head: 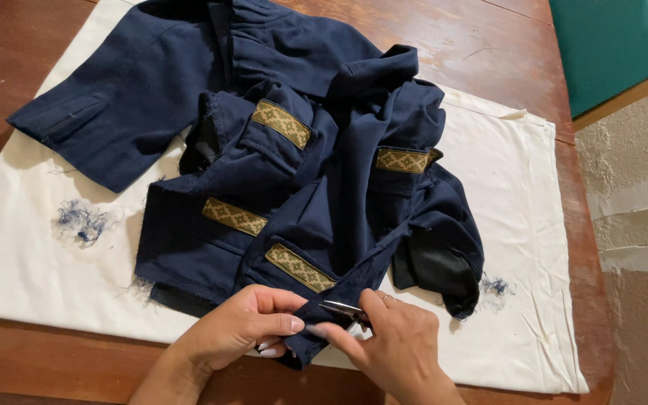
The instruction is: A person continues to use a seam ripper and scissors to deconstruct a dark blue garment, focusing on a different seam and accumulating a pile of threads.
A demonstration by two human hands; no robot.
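A dark navy jacket (279, 142) with several gold patterned trim bands lies crumpled on a white cloth (519, 187). My left hand (238, 326) pinches the jacket's lower hem near the table's front edge. My right hand (399, 349) holds a small metal tool (343, 308), thin and shiny like small scissors or a seam ripper, with its tip against the same hem fold. The two hands nearly touch at the fabric.
A clump of loose blue threads (82, 221) lies on the cloth at left, and a smaller one (495, 286) at right. The cloth covers a worn reddish wooden table (489, 45). A teal surface (609, 45) and a rough pale wall (639, 225) are at right.
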